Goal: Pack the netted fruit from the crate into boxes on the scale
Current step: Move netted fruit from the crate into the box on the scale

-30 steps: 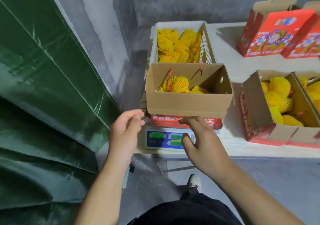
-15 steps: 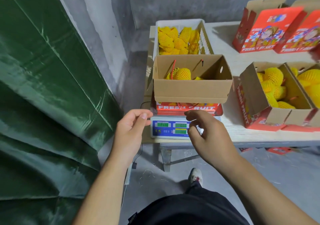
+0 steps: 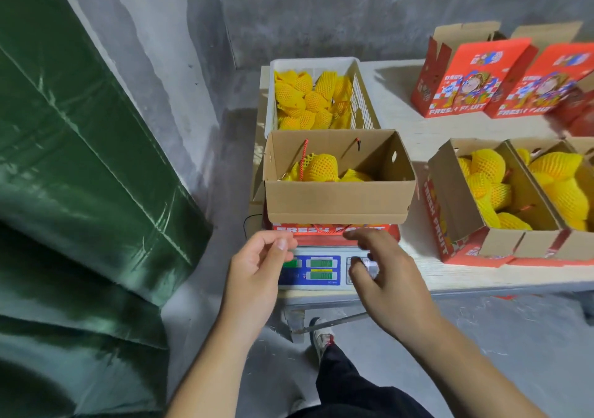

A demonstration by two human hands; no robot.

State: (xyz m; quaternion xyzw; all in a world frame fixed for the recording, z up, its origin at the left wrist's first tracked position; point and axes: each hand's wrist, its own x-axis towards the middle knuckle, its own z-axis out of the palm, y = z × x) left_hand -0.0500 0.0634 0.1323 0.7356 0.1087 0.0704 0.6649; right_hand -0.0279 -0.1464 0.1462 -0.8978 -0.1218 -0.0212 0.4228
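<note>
Holding netted fruit (image 3: 321, 168): box (image 3: 337, 202) on scale (image 3: 321, 269), crate (image 3: 361, 96) behind; both hands' grips loosely spread, empty

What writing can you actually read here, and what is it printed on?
"FRESH FRUIT": side of the filled box right of the scale.
"FRES" and a blurred rest: red front of the box on the scale.
"FRES", then blurred "FRUIT": upright red cartons.
Scale display digits: too blurred to read.
</note>
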